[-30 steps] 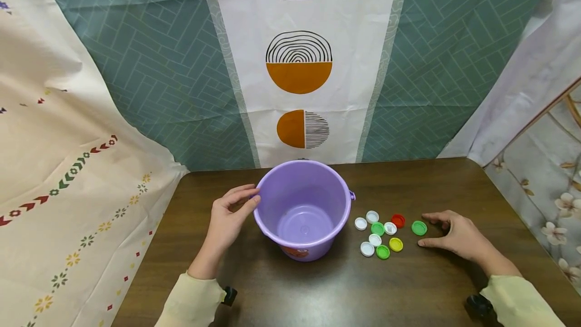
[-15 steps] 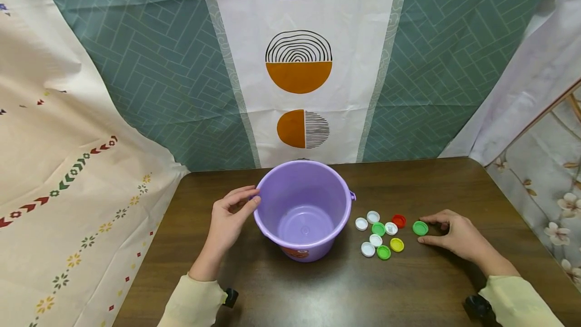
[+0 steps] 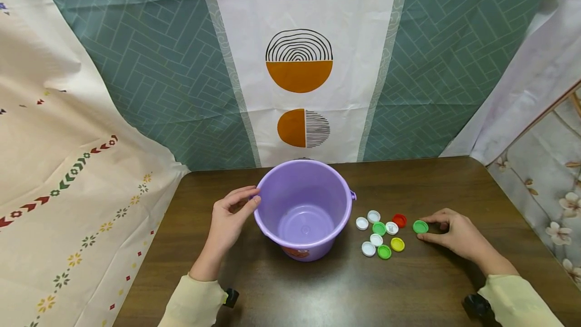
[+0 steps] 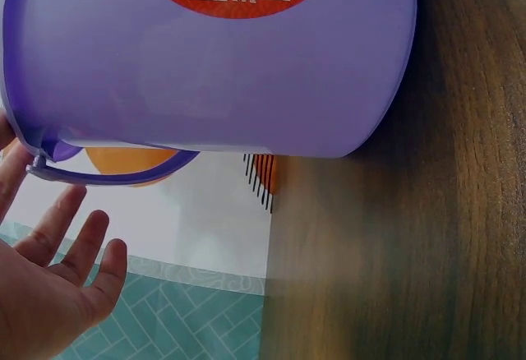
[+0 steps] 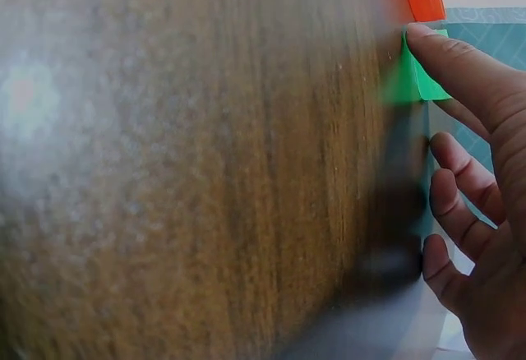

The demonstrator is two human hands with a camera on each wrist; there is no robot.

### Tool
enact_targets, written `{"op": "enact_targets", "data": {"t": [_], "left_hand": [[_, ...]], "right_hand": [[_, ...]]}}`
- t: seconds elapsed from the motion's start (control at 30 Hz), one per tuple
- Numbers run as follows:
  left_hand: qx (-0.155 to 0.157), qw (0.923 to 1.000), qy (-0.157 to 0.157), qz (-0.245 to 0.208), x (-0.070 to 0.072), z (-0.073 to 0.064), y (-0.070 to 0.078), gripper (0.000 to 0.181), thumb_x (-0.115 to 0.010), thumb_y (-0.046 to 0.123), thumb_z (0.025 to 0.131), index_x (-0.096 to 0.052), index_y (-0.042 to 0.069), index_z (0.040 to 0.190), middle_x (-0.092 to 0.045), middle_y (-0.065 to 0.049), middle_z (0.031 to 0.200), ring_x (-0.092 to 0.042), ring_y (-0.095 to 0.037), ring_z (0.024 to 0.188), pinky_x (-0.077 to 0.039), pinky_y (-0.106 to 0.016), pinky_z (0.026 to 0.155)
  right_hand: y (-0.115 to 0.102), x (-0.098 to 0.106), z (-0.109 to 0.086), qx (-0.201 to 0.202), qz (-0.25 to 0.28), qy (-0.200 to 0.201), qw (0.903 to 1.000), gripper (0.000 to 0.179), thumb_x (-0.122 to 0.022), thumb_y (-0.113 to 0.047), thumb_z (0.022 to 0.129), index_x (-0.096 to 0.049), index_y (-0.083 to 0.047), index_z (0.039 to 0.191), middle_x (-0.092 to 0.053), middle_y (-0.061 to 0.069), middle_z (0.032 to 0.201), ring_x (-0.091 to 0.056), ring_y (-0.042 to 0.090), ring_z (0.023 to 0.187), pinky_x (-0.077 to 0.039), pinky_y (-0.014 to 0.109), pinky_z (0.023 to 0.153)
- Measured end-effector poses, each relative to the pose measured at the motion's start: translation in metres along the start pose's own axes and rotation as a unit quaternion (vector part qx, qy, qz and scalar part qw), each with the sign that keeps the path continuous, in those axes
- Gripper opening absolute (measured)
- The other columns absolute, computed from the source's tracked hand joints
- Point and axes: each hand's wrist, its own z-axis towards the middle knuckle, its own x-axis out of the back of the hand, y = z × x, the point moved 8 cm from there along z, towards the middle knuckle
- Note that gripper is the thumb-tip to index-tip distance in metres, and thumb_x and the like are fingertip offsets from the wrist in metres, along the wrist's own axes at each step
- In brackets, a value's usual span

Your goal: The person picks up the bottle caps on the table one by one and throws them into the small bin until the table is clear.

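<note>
You have a smooth purple plastic bucket [image 3: 299, 206] upright on a glossy brown wooden table [image 3: 336, 296], round-mouthed and narrowing towards its base. To its right lie shallow, round plastic caps: five white caps [image 3: 368, 249], two green ones [image 3: 384, 252], a red cap [image 3: 399, 220] and a yellow cap [image 3: 397, 244]. Set apart from these, near the red one, is the outermost green cap [image 3: 420, 227]. Your right hand [image 3: 454, 233] pinches it by its edges between thumb and forefinger, the gap no wider than the cap; your left hand [image 3: 229, 216] pinches the bucket's rim at its left side.

A second ago your right thumb and forefinger stood wider, clear of that cap; now they meet it. Your left hand and the bucket have stayed put.

The left wrist view adds the bucket's red sticker [image 4: 246, 11] with its printed codes, the curved handle [image 4: 107, 179] and your spread outer fingers. From the right wrist, you see the pinched cap edge-on at the tabletop, your other three fingers loosely bent.
</note>
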Motion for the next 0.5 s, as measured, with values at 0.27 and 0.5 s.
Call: {"op": "enact_targets", "data": {"t": [0.27,0.5], "left_hand": [[0.002,1.0,0.001,0.003,0.0003,-0.0003,-0.0004,0.026,-0.071,0.012,0.083,-0.069,0.0,0.106,-0.064,-0.013,0.117,-0.06,-0.022,0.109,-0.05,-0.019,0.085],[-0.001,1.0,-0.001,0.005,-0.0005,-0.0001,-0.0008,0.026,-0.07,0.012,0.083,-0.069,0.0,0.106,-0.064,-0.013,0.117,-0.061,-0.022,0.107,-0.05,-0.019,0.084]], "right_hand": [[-0.0009,0.0024,0.0018,0.006,-0.001,0.018,0.9998,0.04,-0.076,-0.052,0.069,-0.07,-0.029,0.1,-0.064,-0.007,0.096,-0.053,0.009,0.084,-0.046,0.022,0.069],[0.0015,0.0043,0.0047,-0.021,0.015,0.013,0.9996,0.042,-0.072,-0.055,0.073,-0.069,-0.023,0.101,-0.069,-0.003,0.098,-0.059,0.007,0.086,-0.049,0.021,0.07]]}}
